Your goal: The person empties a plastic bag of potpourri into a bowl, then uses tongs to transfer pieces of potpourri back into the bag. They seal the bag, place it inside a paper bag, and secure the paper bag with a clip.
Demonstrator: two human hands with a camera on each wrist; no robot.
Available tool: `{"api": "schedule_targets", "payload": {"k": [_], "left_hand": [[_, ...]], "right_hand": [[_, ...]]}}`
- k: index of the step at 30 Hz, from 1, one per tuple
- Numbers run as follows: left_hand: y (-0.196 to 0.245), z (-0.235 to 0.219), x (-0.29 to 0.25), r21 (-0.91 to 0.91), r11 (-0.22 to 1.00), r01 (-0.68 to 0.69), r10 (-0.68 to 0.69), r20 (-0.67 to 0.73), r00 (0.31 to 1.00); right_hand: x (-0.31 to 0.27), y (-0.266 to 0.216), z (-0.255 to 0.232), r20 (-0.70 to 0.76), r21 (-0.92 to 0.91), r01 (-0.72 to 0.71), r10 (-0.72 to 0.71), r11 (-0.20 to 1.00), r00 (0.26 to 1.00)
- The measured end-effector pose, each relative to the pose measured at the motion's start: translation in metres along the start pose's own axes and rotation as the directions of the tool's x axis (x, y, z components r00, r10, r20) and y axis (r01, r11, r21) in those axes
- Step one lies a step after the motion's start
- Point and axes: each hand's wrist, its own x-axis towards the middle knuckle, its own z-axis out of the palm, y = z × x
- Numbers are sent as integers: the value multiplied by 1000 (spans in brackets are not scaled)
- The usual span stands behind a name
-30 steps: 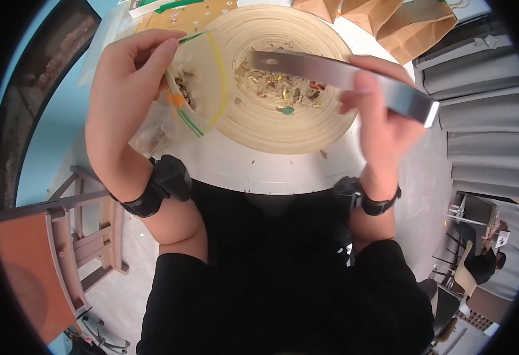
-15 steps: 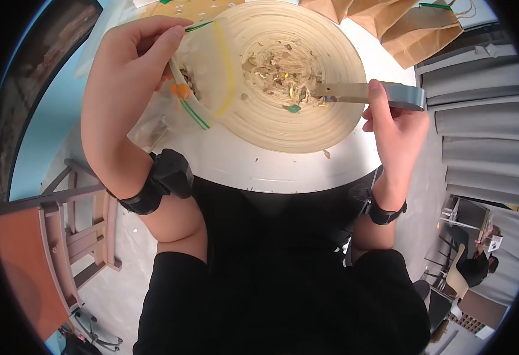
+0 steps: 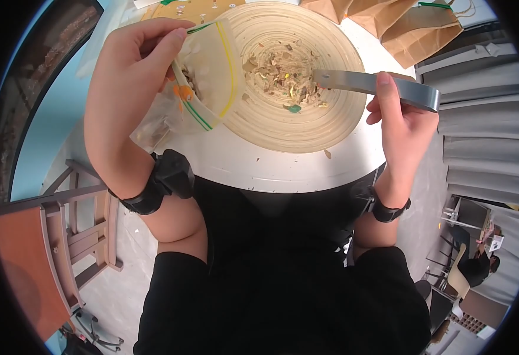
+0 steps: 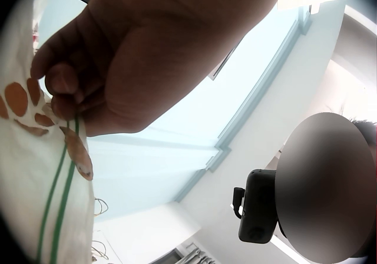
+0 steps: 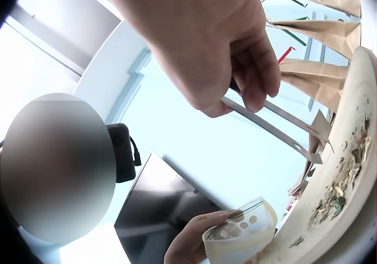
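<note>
A round wooden plate carries dried bits and a green piece. The left hand pinches the edge of a clear zip bag with green and yellow lines and orange dots, held over the plate's left side; some bits show inside. In the left wrist view the fingers grip the bag's edge. The right hand holds metal tongs, whose tips are above the bits. The right wrist view shows the two tong arms apart, nothing visible between them.
Brown paper bags stand at the back right of the white table. A patterned yellow-brown sheet lies behind the plate. Another clear bag lies under the left hand. A wooden chair is at the left.
The right hand and tongs have moved right, the tips shifting from the plate's middle toward its right side. The left hand and bag have moved slightly.
</note>
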Motion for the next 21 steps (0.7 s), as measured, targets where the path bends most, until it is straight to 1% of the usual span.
{"api": "schedule_targets", "payload": {"k": [3,6,9,10,13,16,19,21], "left_hand": [[0,0,0,0,1000,-2,2,-7,1000],[1,2,0,-2,1000,6,-6,0,1000],[2,4,0,2,1000,17,-17,5,1000],[2,4,0,2,1000,20,-20,6,1000],[2,4,0,3,1000,21,-21,-2,1000],[2,4,1,7,1000,16,-16,-4,1000],[0,4,2,19,1000,11,-11,-6,1000],[0,5,3,26,1000,7,-7,4,1000]], "right_hand": [[1,0,-5,4,-70,-47,47,996,999],[0,8,-4,98,-197,-64,84,978,992],[0,12,1,124,-322,50,-10,945,992],[0,13,2,125,-288,57,-22,956,992],[1,11,1,154,-326,62,-12,943,988],[2,8,4,173,-249,48,-4,967,985],[3,-7,17,123,1,213,-212,977,970],[7,-23,31,83,122,392,-403,912,911]]}}
